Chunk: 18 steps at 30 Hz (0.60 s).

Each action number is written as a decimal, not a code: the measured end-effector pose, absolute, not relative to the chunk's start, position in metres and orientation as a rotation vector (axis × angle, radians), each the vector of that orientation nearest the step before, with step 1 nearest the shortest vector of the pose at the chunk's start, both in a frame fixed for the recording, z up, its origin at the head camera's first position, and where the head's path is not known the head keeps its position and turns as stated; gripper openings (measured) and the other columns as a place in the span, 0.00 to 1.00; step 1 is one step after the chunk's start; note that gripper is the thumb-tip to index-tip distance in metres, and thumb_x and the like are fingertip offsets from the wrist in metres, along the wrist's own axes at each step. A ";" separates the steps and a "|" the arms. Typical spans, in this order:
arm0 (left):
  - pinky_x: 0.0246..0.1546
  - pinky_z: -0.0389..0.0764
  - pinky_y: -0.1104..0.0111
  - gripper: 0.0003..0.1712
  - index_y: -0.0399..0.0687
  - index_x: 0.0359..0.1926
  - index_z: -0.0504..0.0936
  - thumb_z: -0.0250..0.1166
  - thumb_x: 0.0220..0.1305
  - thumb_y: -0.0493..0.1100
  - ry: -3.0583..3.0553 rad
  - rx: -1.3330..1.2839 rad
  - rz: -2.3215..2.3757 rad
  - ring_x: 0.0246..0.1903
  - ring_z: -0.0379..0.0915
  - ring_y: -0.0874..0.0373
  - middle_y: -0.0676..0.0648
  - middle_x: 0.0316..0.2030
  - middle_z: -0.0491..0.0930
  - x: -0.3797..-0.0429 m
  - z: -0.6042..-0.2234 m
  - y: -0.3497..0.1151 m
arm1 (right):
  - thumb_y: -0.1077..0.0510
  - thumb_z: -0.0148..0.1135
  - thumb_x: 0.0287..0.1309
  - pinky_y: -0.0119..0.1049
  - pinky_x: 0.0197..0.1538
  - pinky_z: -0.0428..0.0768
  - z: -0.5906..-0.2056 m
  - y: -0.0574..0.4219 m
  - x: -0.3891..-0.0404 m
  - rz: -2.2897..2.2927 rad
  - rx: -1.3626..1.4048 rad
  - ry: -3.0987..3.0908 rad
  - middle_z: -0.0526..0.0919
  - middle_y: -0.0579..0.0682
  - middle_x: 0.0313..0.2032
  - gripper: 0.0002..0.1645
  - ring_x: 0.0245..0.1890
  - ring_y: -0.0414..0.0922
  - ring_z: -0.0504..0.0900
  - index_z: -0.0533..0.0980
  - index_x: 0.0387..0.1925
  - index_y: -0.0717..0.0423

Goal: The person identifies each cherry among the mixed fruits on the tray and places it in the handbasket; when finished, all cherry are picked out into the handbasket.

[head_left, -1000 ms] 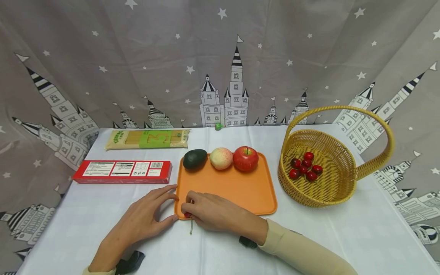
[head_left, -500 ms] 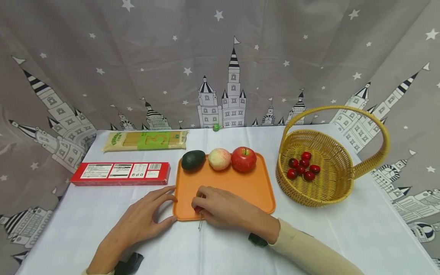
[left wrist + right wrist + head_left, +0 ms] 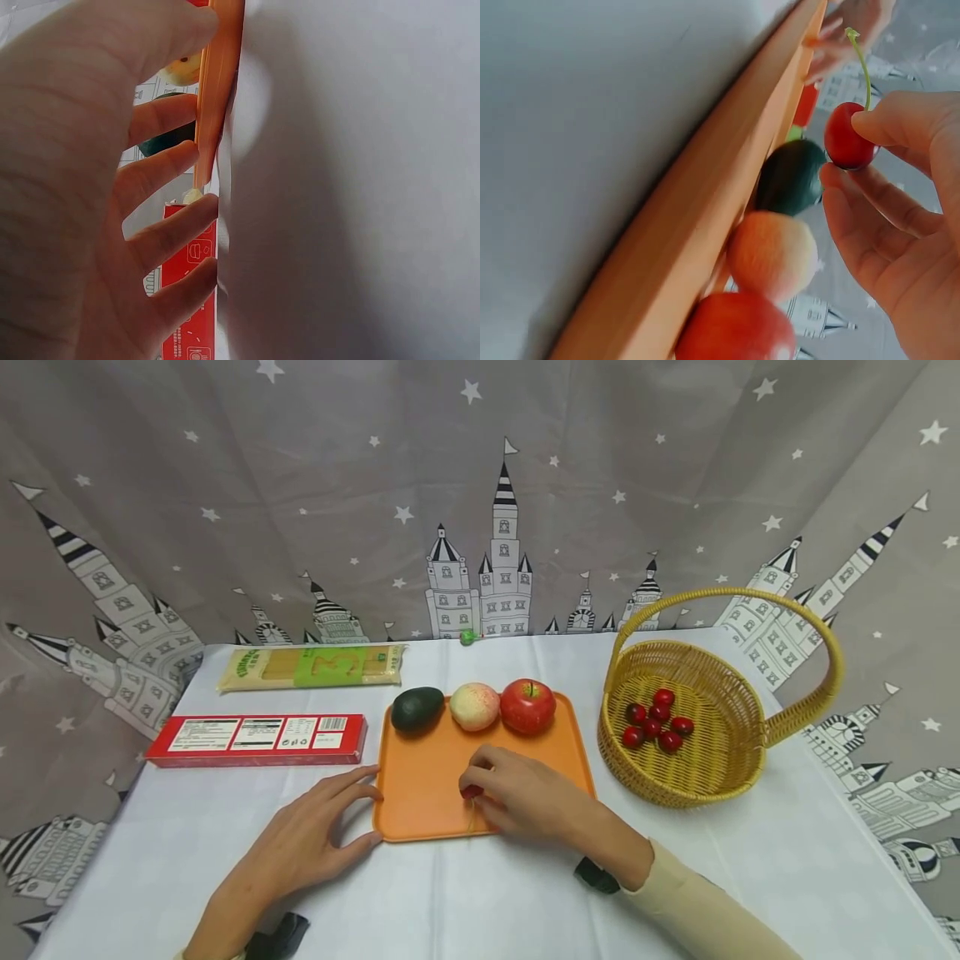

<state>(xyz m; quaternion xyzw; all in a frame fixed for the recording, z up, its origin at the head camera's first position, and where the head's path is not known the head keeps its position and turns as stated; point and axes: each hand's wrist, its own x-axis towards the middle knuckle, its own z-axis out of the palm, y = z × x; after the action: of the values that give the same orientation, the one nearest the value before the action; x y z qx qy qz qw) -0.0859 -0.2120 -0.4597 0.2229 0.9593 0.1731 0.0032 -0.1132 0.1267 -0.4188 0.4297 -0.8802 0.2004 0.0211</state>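
My right hand (image 3: pixel 525 793) pinches a red cherry (image 3: pixel 847 136) with a green stem between thumb and fingers, over the orange tray (image 3: pixel 420 785). In the right wrist view the cherry is held clear of the tray's edge. My left hand (image 3: pixel 307 835) touches the tray's left rim with thumb and fingertips, its fingers spread in the left wrist view. Along the tray's far side sit a dark green avocado (image 3: pixel 417 709), a pale pink peach (image 3: pixel 475 707) and a red apple (image 3: pixel 528 706).
To the right stands a yellow wicker basket (image 3: pixel 738 777) with a tall handle; several cherries (image 3: pixel 651 727) lie inside. Left of the tray are a red box (image 3: pixel 255 741) and a pasta packet (image 3: pixel 311 667). A small green item (image 3: pixel 467 637) lies at the table's back edge.
From the tray's near left corner, my right hand has moved right and slightly away from me, carrying the cherry. The left hand keeps its place at the rim. The view has shifted slightly.
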 end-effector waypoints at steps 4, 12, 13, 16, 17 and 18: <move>0.67 0.78 0.38 0.29 0.65 0.58 0.85 0.80 0.58 0.63 3.005 0.696 0.546 0.73 0.71 0.45 0.50 0.75 0.74 -0.086 -0.460 -0.213 | 0.59 0.73 0.68 0.30 0.49 0.85 -0.415 0.140 -0.115 0.650 1.283 -2.731 0.79 0.44 0.47 0.11 0.42 0.39 0.81 0.83 0.49 0.46; 0.67 0.78 0.39 0.28 0.65 0.58 0.84 0.79 0.59 0.63 3.011 0.711 0.551 0.72 0.71 0.45 0.50 0.75 0.74 -0.087 -0.460 -0.213 | 0.61 0.75 0.65 0.31 0.43 0.86 -0.411 0.174 -0.113 0.648 1.157 -2.699 0.80 0.46 0.49 0.12 0.39 0.40 0.83 0.84 0.48 0.48; 0.68 0.78 0.39 0.28 0.65 0.59 0.84 0.79 0.59 0.63 3.010 0.710 0.549 0.73 0.71 0.45 0.50 0.75 0.74 -0.087 -0.461 -0.213 | 0.61 0.75 0.64 0.31 0.43 0.87 -0.411 0.178 -0.112 0.646 1.147 -2.688 0.80 0.46 0.49 0.12 0.39 0.40 0.84 0.84 0.48 0.49; 0.68 0.77 0.38 0.29 0.65 0.59 0.84 0.79 0.59 0.63 3.004 0.701 0.543 0.73 0.71 0.44 0.50 0.75 0.74 -0.087 -0.461 -0.213 | 0.62 0.77 0.63 0.33 0.46 0.88 -0.408 0.190 -0.111 0.647 1.096 -2.685 0.81 0.46 0.49 0.14 0.42 0.40 0.84 0.84 0.48 0.49; 0.68 0.77 0.38 0.29 0.65 0.59 0.84 0.79 0.59 0.63 3.003 0.698 0.541 0.73 0.71 0.44 0.50 0.75 0.74 -0.087 -0.461 -0.213 | 0.62 0.78 0.62 0.35 0.48 0.89 -0.407 0.194 -0.111 0.646 1.071 -2.691 0.81 0.46 0.49 0.15 0.43 0.40 0.84 0.84 0.48 0.49; 0.68 0.77 0.38 0.29 0.65 0.58 0.84 0.79 0.59 0.63 3.004 0.697 0.540 0.73 0.71 0.44 0.50 0.75 0.74 -0.087 -0.461 -0.213 | 0.62 0.79 0.61 0.36 0.50 0.89 -0.406 0.198 -0.110 0.649 1.048 -2.696 0.82 0.46 0.49 0.16 0.44 0.41 0.84 0.85 0.48 0.49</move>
<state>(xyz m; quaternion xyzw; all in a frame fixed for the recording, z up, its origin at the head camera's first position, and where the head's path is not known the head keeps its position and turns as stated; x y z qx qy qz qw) -0.0866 -0.2131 -0.4610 0.2227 0.9595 0.1725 0.0055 -0.1103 0.1977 -0.4056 0.3522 -0.9059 0.2180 0.0884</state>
